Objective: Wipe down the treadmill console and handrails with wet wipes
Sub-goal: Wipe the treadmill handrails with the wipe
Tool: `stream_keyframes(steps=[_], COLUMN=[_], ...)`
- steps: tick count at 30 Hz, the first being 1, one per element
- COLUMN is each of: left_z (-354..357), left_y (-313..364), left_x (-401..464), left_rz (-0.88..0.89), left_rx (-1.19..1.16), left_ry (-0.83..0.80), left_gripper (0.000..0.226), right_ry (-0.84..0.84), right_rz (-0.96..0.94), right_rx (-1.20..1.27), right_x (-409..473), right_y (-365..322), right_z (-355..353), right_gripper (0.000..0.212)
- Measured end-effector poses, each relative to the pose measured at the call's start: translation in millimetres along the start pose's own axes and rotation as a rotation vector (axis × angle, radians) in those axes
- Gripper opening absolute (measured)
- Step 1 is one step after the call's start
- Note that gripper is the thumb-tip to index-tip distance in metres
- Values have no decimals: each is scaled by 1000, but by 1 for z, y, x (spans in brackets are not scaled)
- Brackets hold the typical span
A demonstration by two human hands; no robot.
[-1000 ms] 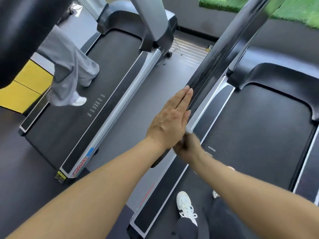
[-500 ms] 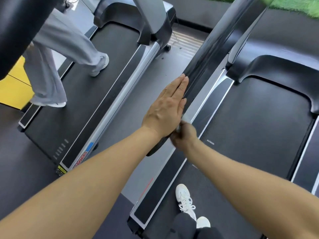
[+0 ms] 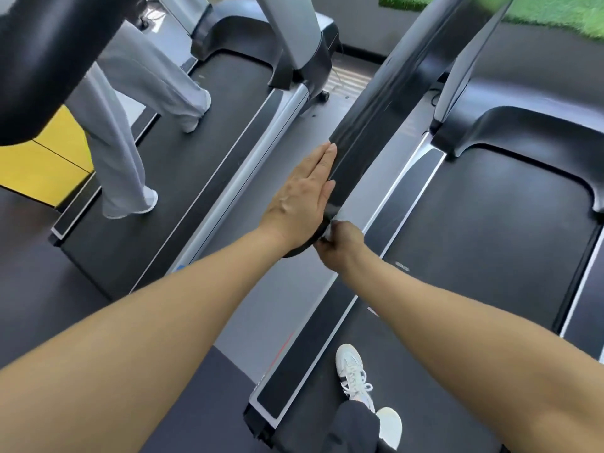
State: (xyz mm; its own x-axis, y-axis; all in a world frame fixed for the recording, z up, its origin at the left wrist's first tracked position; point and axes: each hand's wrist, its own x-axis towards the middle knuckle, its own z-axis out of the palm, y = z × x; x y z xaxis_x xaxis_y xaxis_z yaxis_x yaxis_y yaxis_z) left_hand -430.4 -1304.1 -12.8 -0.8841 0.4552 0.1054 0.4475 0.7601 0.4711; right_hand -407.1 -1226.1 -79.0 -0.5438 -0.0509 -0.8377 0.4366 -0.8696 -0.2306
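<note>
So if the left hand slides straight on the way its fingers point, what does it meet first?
Probably nothing new: the left hand lies flat along the black handrail, which continues up toward the console. The way looks free, though depth is unclear.

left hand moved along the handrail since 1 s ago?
Cannot tell. The left hand lies flat against the handrail, near its end, as before; the camera itself shifted.

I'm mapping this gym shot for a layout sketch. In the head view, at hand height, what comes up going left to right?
Yellow panel → walker's grey trouser legs → neighbouring treadmill belt → left hand → black handrail → own treadmill belt.
</note>
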Motion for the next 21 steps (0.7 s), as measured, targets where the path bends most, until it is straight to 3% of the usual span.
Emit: stream_keyframes(steps=[6,16,21], left_z=[4,1,1], left_y=[0,-3,-2], left_x=[-7,-5,-6], left_rz=[35,32,29], left_rx=[79,82,92], left_ry=[72,79,67], left_gripper=[50,48,48], right_ry=[-31,-78,-130], right_rz=[177,141,125], right_rx=[215,66,-118], right_x=[-31,-49,-71], right_y=[42,46,38], right_z=[-9,-7,-24], right_gripper=[30,38,25])
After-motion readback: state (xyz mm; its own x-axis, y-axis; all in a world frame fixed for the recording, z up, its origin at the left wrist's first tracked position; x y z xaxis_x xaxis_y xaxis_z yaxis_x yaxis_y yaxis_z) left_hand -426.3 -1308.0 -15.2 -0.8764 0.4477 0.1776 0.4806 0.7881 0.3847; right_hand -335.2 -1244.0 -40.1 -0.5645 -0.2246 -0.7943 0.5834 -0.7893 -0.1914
